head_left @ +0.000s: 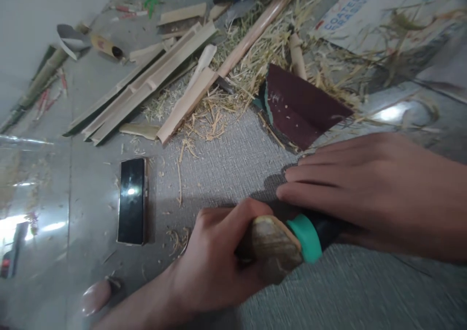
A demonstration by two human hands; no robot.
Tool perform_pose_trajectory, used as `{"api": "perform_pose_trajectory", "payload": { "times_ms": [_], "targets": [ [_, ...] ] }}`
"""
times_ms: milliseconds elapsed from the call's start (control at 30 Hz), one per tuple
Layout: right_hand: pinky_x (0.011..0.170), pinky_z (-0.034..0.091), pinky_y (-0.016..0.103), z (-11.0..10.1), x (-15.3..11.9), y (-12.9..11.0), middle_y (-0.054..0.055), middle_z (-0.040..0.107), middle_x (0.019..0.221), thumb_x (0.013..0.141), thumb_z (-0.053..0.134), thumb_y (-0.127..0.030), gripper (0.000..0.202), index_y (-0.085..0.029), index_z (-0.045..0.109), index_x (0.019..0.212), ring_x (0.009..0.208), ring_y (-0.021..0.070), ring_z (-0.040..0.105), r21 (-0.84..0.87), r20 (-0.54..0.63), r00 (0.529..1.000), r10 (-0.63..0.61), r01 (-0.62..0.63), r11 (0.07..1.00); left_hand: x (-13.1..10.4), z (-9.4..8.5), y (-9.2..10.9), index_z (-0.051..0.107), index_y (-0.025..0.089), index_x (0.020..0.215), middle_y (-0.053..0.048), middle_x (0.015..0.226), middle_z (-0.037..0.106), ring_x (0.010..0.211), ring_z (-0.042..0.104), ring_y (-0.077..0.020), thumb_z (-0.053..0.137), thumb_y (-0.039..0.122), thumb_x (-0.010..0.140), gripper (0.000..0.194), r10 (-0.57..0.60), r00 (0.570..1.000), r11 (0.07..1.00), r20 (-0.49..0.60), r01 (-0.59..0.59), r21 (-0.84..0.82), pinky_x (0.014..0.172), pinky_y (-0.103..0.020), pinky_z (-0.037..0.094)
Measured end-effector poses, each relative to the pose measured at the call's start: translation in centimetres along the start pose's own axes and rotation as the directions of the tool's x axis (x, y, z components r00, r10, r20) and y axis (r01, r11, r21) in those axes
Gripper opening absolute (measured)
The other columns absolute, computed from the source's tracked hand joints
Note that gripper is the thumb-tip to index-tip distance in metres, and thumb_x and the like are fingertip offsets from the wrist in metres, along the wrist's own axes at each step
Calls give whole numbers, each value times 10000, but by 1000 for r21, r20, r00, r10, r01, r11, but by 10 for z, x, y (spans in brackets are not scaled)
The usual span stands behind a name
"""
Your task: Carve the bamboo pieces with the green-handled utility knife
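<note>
My left hand [219,252] is closed around a short brown-grey piece with a pale cut edge [273,245], which looks like bamboo or wood. Against its right end sits a green band [305,237] on a black tool [328,230]. My right hand [372,184] lies over that black part, fingers straight and together, with the thumb side below it. The palm hides most of the tool, so its kind cannot be made out. Just beyond the right fingertips rests a folded maroon sheet, likely sandpaper [302,106].
A phone [132,201] lies left of my hands on the grey floor. Split bamboo strips [146,89], a wooden-handled tool [259,30] and a heap of shavings [241,86] spread beyond. Farther left are a bamboo pole [40,82] and a short bamboo tube [105,46].
</note>
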State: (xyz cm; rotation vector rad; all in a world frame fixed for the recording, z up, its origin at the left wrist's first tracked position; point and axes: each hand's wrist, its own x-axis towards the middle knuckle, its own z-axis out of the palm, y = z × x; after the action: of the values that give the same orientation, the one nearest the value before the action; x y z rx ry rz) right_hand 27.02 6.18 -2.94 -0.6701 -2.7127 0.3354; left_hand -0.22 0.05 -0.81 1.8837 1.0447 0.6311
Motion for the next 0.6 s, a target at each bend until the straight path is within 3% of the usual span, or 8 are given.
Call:
{"api": "perform_pose_trajectory", "payload": {
  "times_ms": [167, 333, 467, 600],
  "targets": [
    [775, 435, 359, -7, 5, -1, -1, 729, 1021, 1056, 646, -311, 159, -258, 652, 1206, 874, 177, 634, 7, 17, 998, -57, 57, 998, -2, -3, 3, 635, 283, 1077, 153, 688, 581, 485, 468, -5, 973, 186, 771, 467, -38, 999, 999, -9, 38, -3, 477, -114, 338],
    [768, 414, 353, -5, 5, -1, -1, 735, 1025, 1084, 609, -310, 128, -260, 661, 1190, 860, 161, 636, -2, 18, 998, -55, 56, 998, -2, -3, 8, 651, 256, 1046, 136, 682, 588, 537, 536, -37, 961, 179, 779, 416, -137, 991, 991, 3, 137, -10, 525, -141, 401],
    [754, 398, 343, -2, 3, 0, -9, 721, 983, 1100, 572, -331, 125, -256, 660, 1147, 836, 152, 637, 2, -15, 999, -47, 47, 999, 0, -2, 9, 655, 223, 1009, 121, 683, 543, 519, 457, -34, 941, 186, 774, 372, -119, 993, 993, 0, 119, 18, 494, -157, 344],
    [744, 388, 334, -2, 3, 0, -14, 719, 965, 1101, 583, -350, 121, -255, 654, 1128, 822, 151, 632, -10, -13, 999, -43, 43, 999, -1, -1, 9, 652, 220, 1011, 108, 709, 561, 540, 468, -36, 910, 177, 793, 341, -97, 995, 995, -10, 97, 30, 513, -151, 362]
  ]
}}
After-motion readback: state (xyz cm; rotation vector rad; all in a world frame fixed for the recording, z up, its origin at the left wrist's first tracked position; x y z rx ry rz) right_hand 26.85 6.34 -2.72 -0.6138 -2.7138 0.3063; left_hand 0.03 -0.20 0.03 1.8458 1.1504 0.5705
